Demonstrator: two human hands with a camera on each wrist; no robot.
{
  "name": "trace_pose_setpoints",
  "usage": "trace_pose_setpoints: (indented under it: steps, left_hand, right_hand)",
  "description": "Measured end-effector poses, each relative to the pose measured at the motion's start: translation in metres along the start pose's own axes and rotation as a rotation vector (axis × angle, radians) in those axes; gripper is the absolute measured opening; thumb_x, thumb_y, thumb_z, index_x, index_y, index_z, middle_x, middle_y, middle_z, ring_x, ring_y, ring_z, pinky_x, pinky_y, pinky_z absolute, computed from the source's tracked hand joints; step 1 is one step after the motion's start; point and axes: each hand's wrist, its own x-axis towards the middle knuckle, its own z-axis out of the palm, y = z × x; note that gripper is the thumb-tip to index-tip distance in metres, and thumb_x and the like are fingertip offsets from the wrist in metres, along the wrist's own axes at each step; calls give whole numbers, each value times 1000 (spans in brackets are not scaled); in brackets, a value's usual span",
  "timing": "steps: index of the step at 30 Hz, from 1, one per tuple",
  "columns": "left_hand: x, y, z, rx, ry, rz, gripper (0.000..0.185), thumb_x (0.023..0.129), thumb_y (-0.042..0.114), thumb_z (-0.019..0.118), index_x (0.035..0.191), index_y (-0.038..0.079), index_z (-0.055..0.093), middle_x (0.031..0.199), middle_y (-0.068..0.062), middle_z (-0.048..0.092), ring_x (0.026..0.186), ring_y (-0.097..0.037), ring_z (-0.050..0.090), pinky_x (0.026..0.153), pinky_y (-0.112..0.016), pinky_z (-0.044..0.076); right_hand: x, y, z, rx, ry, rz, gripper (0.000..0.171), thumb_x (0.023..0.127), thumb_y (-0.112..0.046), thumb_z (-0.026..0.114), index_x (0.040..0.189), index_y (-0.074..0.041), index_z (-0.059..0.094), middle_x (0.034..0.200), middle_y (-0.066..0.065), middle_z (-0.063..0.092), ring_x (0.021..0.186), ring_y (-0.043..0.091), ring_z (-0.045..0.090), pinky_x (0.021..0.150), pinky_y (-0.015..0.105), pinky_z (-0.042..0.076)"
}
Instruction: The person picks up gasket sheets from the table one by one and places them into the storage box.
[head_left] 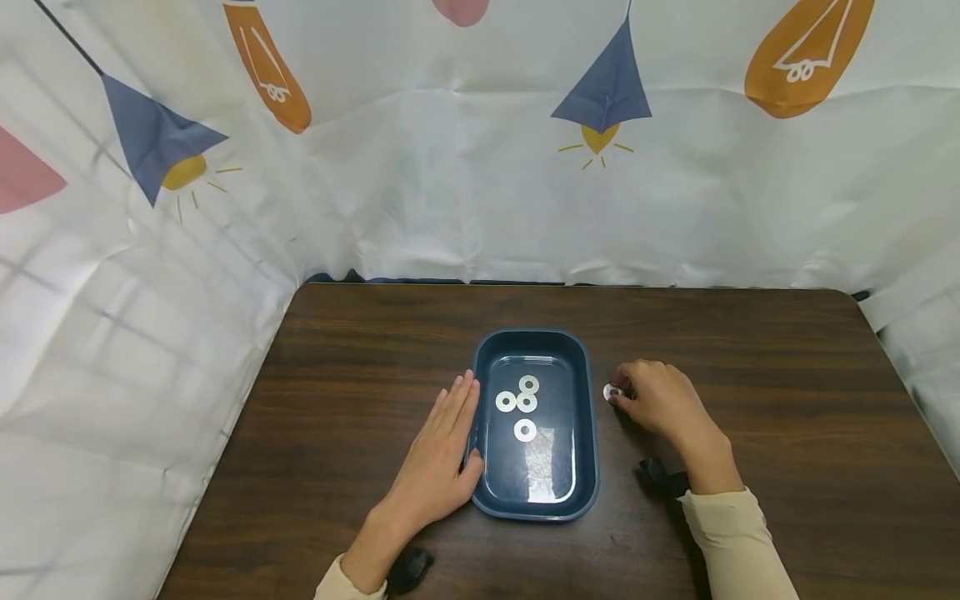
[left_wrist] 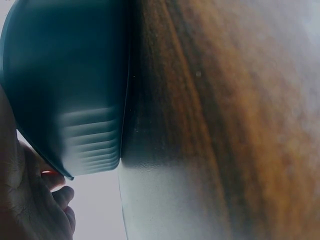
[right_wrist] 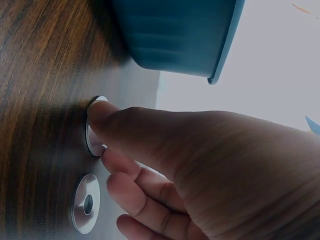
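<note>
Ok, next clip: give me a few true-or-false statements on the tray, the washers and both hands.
1. Four washers lie inside the blue tray. True.
2. The left hand lies flat beside the tray's left wall. True.
3. The right hand reaches inside the tray. False: it is on the table to the tray's right, fingertips on a washer.
4. The table washers are stacked. False: the second washer lies apart.

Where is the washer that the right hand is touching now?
In the head view the washer lies flat on the wooden table, just right of the blue tray, under the right hand's fingertips.
</note>
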Motion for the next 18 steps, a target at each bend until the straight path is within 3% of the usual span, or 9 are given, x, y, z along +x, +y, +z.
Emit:
trace_pose_setpoints:
  steps: [13, 18]
  left_hand:
    - [-1, 0, 0, 1, 6, 3, 95, 96, 24, 63, 172, 20, 6, 181, 7, -1, 168, -11, 1, 138, -44, 15]
    - [-1, 0, 0, -4, 14, 13, 94, 96, 23, 63, 172, 19, 8, 181, 4, 2, 169, -13, 2, 138, -31, 2]
  right_hand:
    - [0, 2, 0, 51, -14, -4, 17, 93, -18, 78, 105, -5, 79, 100, 10, 80, 93, 28, 75, 85, 55, 60]
    - [0, 3, 0, 56, -8, -8, 18, 94, -19, 78, 105, -4, 78, 101, 10, 81, 94, 29, 76, 86, 55, 60]
